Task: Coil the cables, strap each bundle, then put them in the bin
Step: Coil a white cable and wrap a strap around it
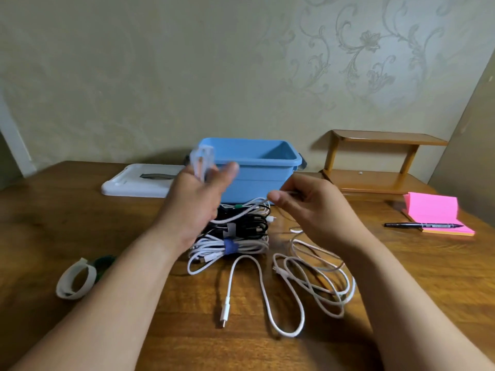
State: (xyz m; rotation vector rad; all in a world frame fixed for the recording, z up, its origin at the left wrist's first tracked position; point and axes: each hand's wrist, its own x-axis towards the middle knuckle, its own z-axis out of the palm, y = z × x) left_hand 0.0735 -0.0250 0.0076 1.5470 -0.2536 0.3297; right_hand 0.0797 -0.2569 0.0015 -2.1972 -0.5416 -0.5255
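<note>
My left hand (197,194) is raised in front of the blue bin (257,167), with blurred loops of a white cable (202,160) wound round it. My right hand (308,202) pinches the same white cable where it runs across toward the left hand. Below the hands lies a strapped white bundle with a blue strap (230,249), and a black bundle (246,223) with a white strap sits behind it. Loose white cables (308,279) sprawl on the wooden table (80,210) in front, one ending in a plug (225,313).
A white strap loop (76,282) and a green strap (105,262) lie at the left. The bin's white lid (139,180) rests behind them. At the right are a small wooden shelf (375,162), a pink sticky-note pad (436,212) and a black pen (423,225).
</note>
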